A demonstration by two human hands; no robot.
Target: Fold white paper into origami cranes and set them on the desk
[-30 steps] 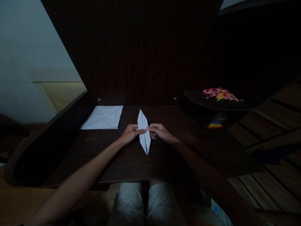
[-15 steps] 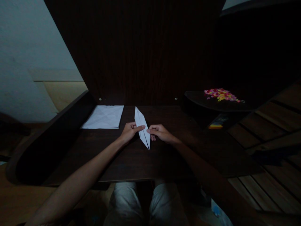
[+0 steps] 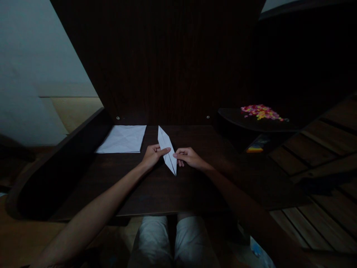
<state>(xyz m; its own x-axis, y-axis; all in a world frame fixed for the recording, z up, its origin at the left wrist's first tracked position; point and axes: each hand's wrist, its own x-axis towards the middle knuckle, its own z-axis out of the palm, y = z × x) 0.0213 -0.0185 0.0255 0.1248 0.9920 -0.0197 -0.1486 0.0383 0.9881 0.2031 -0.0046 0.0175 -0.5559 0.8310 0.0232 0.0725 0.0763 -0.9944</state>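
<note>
A white sheet of paper folded into a long pointed shape (image 3: 166, 142) is held between my two hands over the dark desk. It tilts, its upper tip leaning left and its lower tip pointing toward me. A dark crease or slit runs along its length. My left hand (image 3: 153, 155) pinches the left edge, thumb lying on top and fingers underneath. On the right edge, my right hand (image 3: 188, 157) grips the paper between thumb and index finger, its other fingers curled below. Parts of the fingers behind the paper are hidden.
Creased white paper sheets (image 3: 122, 138) lie at the desk's back left, near a raised side panel (image 3: 55, 163). Small pink, red and yellow pieces (image 3: 262, 111) sit on a rounded shelf (image 3: 234, 118) at right. A tall dark panel (image 3: 167, 59) stands behind the desk (image 3: 111, 186).
The folded paper and both hands have shifted very slightly left in the view, with the grip unchanged. My knees show a small shift below the desk edge.
</note>
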